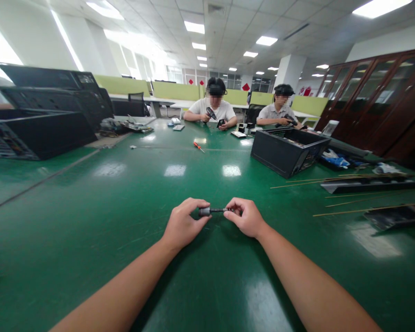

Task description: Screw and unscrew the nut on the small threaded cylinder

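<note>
Between both hands, just above the green table [131,258], a small dark tool lies level. It has a thick dark grey cylinder [204,211] at one end and a thin dark shaft [217,210] running right from it; its exact kind I cannot make out. My left hand [185,221] pinches the cylinder between thumb and fingers. With thumb and curled fingers, my right hand [245,217] grips the far end of the shaft, whose tip is partly hidden. Farther up the table lies an orange-handled screwdriver [198,147].
At right stands an open black computer case [280,154], with thin yellowish rods [346,211] and dark metal pieces [373,183] nearby. More black cases [60,133] and loose parts [124,125] are at left. Across the table, two people [212,108] hold power drills.
</note>
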Motion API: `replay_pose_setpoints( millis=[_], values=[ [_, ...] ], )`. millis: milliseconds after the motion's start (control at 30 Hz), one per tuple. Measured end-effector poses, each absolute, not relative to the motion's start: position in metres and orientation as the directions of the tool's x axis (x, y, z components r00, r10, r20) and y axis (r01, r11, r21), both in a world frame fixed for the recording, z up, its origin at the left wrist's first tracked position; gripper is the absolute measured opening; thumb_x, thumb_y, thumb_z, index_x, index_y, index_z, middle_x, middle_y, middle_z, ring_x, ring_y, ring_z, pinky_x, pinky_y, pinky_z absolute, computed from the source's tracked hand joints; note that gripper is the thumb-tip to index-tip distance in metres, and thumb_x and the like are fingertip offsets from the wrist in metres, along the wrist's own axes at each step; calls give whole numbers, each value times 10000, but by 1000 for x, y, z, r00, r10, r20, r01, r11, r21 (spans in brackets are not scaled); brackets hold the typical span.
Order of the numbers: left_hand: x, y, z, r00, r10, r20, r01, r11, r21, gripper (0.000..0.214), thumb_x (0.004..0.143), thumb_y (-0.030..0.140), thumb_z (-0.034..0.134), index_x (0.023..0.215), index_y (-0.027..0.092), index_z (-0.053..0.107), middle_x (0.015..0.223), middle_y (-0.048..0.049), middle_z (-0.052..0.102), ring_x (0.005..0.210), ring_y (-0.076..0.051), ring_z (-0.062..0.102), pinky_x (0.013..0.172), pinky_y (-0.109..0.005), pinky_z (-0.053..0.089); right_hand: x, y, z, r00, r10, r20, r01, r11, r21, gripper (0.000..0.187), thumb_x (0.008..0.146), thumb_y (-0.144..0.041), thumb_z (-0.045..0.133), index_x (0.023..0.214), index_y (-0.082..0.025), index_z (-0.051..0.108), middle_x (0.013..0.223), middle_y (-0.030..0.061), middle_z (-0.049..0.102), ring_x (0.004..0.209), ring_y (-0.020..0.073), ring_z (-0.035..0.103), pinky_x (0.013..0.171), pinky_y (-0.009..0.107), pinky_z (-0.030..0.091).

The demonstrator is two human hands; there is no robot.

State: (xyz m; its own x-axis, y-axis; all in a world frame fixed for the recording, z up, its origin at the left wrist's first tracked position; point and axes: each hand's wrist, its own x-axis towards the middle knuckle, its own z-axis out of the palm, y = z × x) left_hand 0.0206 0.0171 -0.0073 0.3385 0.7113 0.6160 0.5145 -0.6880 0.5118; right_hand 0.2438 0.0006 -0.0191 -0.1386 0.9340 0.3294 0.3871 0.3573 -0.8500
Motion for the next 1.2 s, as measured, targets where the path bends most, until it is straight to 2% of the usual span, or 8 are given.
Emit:
replay_pose_setpoints(
  millis=[1200],
  values=[
    [20, 19, -8, 296, 722, 625, 515, -672, 533, 207, 765, 193, 712, 969, 214, 688, 970, -37, 714, 907, -197, 672, 848, -342, 538, 246, 2, -20, -121, 938, 326, 367, 347, -863, 128, 766, -298, 671, 760, -174, 639, 506, -64, 419, 459, 92, 333, 482, 236, 272]
  ],
)
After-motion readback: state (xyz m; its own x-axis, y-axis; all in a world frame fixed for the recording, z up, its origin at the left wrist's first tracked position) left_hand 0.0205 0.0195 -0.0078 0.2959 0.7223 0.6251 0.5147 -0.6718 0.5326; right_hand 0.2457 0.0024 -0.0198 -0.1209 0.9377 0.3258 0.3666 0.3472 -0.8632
